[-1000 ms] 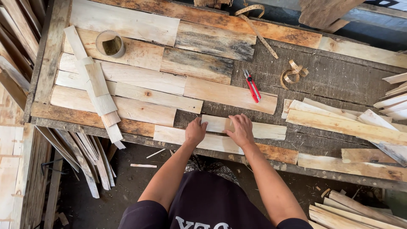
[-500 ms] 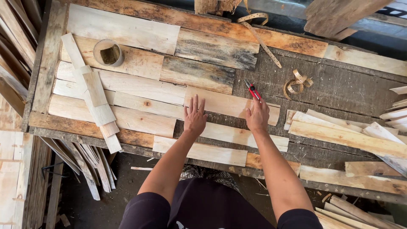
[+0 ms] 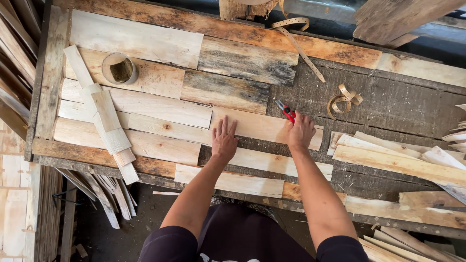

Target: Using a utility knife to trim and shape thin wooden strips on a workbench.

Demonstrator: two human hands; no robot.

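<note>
Pale plank (image 3: 264,127) lies long axis left-right on the worktop (image 3: 388,104), just far of both hands. Left hand (image 3: 224,139) flat on it, fingers spread, gripping nothing. Right hand (image 3: 301,131) nearer the red cutter (image 3: 286,111), clenched around its handle.

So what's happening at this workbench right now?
A person leans over a rough wooden workbench covered with pale wood planks laid side by side. The left hand lies flat, fingers spread, on one plank. The right hand rests at the same plank's far edge, closed around a red-handled cutter whose tip points away from the person. A round tin stands at the left, near a stack of narrow slats. Curled strapping lies to the right.
</note>
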